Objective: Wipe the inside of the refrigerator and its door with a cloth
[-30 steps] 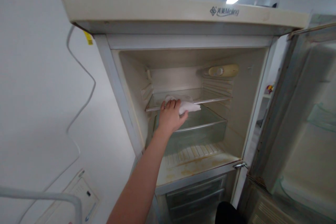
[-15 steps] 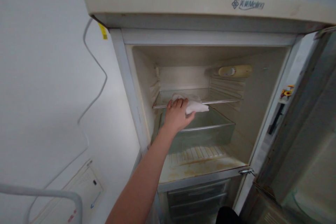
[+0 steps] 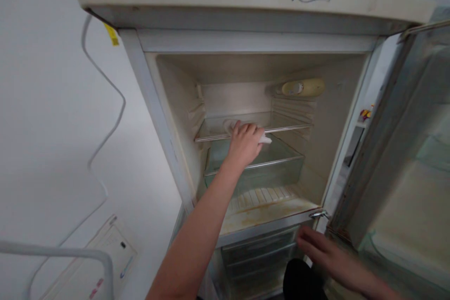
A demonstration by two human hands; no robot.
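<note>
My left hand (image 3: 244, 143) reaches into the open fridge (image 3: 246, 4) and presses a white cloth (image 3: 230, 125) onto the front of the upper glass shelf (image 3: 284, 126). Most of the cloth is hidden under my fingers. My right hand (image 3: 325, 253) is low at the right, fingers spread and holding nothing, close to the bottom hinge (image 3: 318, 214) of the fridge door (image 3: 404, 150). Below the upper shelf sits a second glass shelf (image 3: 277, 161), and the stained compartment floor (image 3: 267, 213) lies beneath it.
A yellowed thermostat housing (image 3: 304, 87) sits at the top right inside. Clear freezer drawers (image 3: 260, 253) show below. A grey cable (image 3: 105, 117) hangs down the white wall on the left. A white rail (image 3: 59, 255) and a flat white device (image 3: 108, 253) are at the lower left.
My left hand slid the cloth slightly right along the upper shelf and now covers more of it. My right hand has come into view at the lower right.
</note>
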